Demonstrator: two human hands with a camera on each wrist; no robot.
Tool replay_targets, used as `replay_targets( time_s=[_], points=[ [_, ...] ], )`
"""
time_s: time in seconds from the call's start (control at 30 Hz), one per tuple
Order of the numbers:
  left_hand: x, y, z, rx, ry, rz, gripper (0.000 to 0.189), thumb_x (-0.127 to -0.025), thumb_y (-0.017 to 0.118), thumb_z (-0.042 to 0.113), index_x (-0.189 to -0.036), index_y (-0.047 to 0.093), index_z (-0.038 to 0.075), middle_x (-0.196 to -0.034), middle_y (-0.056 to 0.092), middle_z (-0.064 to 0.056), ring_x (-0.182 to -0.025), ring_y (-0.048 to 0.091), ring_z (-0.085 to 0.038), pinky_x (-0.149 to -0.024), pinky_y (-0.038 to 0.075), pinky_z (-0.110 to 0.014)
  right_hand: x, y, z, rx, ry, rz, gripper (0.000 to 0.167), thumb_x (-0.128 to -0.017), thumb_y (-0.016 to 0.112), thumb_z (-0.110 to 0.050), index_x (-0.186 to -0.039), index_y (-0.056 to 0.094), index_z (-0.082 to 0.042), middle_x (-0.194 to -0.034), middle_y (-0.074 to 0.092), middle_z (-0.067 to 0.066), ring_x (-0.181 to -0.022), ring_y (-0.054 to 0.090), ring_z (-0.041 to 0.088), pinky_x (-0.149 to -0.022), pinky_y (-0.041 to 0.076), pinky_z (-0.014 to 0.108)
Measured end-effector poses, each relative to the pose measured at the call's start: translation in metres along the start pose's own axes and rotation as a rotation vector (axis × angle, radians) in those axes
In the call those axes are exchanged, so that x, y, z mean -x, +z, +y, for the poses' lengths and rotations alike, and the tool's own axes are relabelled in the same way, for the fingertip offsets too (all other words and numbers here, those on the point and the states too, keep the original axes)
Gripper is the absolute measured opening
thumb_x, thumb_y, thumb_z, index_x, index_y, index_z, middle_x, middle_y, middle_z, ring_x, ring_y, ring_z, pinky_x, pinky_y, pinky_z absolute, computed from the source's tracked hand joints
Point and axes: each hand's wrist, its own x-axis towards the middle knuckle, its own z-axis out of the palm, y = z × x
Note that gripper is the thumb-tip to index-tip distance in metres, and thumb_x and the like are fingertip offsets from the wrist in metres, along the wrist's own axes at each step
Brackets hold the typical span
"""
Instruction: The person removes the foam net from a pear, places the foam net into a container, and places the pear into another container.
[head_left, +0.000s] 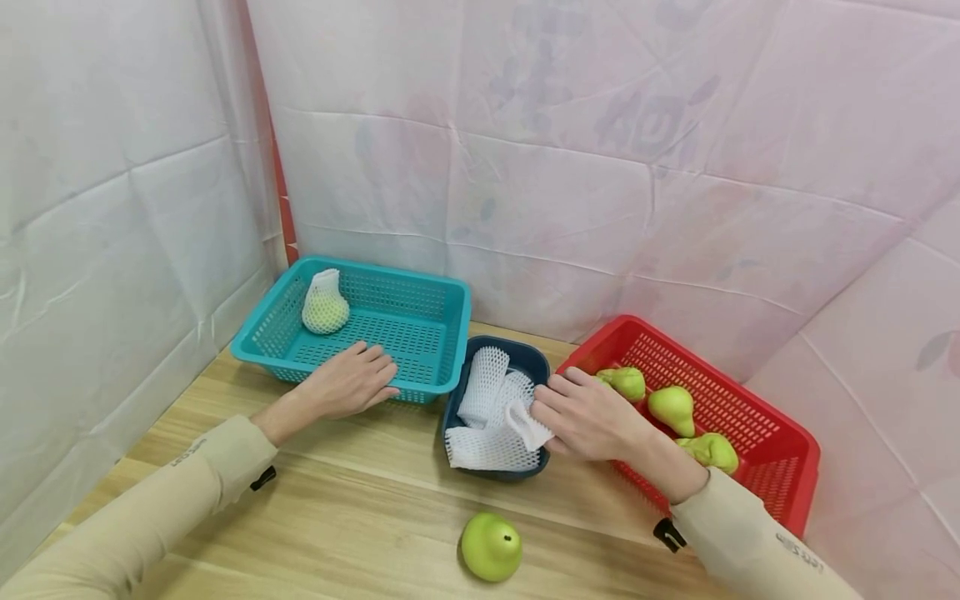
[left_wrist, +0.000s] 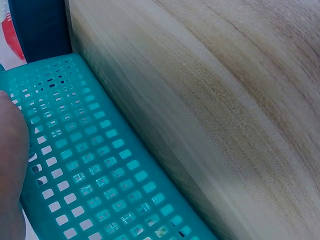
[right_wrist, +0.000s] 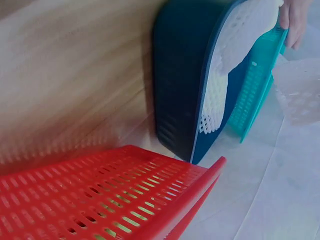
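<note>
My left hand (head_left: 348, 383) rests over the front rim of the teal basket (head_left: 442, 333), its fingers pointing inward. Part of that hand (left_wrist: 11, 170) shows at the left edge of the left wrist view, beside the perforated basket wall (left_wrist: 75, 150). Over the dark blue bin (head_left: 457, 400), my right hand (head_left: 588, 417) pinches a white foam net sleeve (head_left: 527, 425). This sleeve (right_wrist: 300, 90) hangs at the right of the right wrist view. Several other foam net sleeves (head_left: 483, 387) lie in the bin. A bare green pear (head_left: 491, 547) sits on the table near me.
One pear in a foam net (head_left: 326, 304) lies at the back left of the teal basket. The red basket (head_left: 780, 433), right of the bin, contains several green pears (head_left: 672, 408). Pale sheets (head_left: 525, 167) hang behind the wooden table (head_left: 360, 517) and at both sides.
</note>
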Motion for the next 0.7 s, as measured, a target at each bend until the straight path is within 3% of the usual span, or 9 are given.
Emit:
replay_targets(
  time_s=[0.13,0.23,0.5,0.7],
  points=[
    [0.0,0.001,0.0,-0.003,0.002,0.009,0.05,-0.115,0.029,0.049,-0.092,0.053,0.012,-0.085,0.059,0.0,-0.077,0.042,-0.021,-0.074,0.034,-0.033,-0.005,0.002,0.007,0.002,-0.02,-0.064,0.016,-0.096,0.055,-0.03,-0.097,0.057,-0.014,-0.093,0.061,0.001,-0.088,0.053,0.021,-0.081,0.044,0.033],
    [0.0,0.001,0.0,-0.003,0.004,0.023,0.052,-0.115,0.026,0.049,-0.092,0.054,0.012,-0.085,0.06,0.0,-0.077,0.042,-0.021,-0.074,0.034,-0.033,-0.008,0.005,0.012,0.003,-0.022,-0.118,0.033,-0.082,0.077,-0.035,-0.1,0.058,-0.015,-0.096,0.064,0.0,-0.091,0.054,0.02,-0.082,0.045,0.033],
    [0.0,0.002,0.0,-0.004,0.008,0.042,0.055,-0.116,0.019,0.047,-0.091,0.053,0.012,-0.083,0.058,0.0,-0.076,0.04,-0.02,-0.073,0.033,-0.032,-0.016,0.022,0.024,0.018,-0.028,-0.214,0.039,-0.086,0.083,-0.042,-0.106,0.061,-0.017,-0.103,0.069,0.0,-0.096,0.057,0.021,-0.084,0.048,0.032],
    [0.0,-0.001,0.0,-0.016,0.003,-0.004,0.045,-0.114,0.037,0.048,-0.092,0.053,0.012,-0.082,0.056,0.0,-0.076,0.04,-0.02,-0.073,0.033,-0.033,-0.023,0.038,0.035,0.044,-0.041,-0.304,0.038,-0.09,0.08,-0.042,-0.112,0.063,-0.016,-0.109,0.069,0.0,-0.1,0.056,0.021,-0.086,0.046,0.033]
  ],
)
